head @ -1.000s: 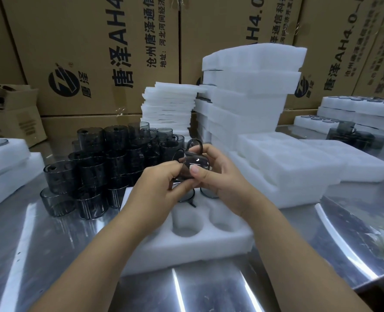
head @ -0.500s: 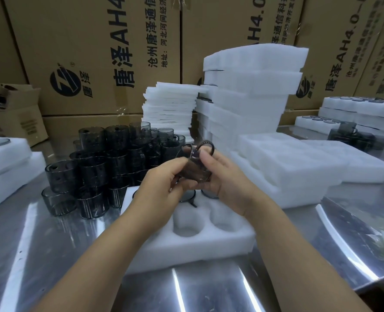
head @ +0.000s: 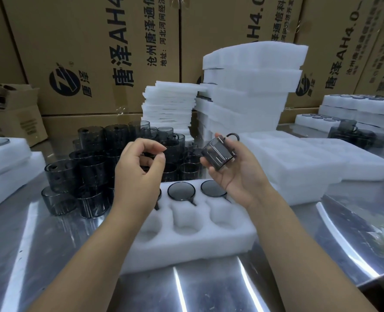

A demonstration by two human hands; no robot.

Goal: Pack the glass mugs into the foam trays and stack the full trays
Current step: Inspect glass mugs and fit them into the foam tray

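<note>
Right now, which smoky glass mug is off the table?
The tilted smoky mug in the right hand; the rest stand piled or sit in the white foam tray.

- A single wide-angle view is given, taken from the wearer's head, above the near edge of the steel table (head: 40,244).
- The lens is faced forward and tilted down, with both forearms seen entering from the bottom of the frame.
- The left hand (head: 139,167), the right hand (head: 236,174) with its glass mug (head: 219,152) and the foam tray (head: 193,242) are framed close, at centre.
- The cardboard boxes (head: 92,52) behind the table's far edge are taken in along the top.
</note>
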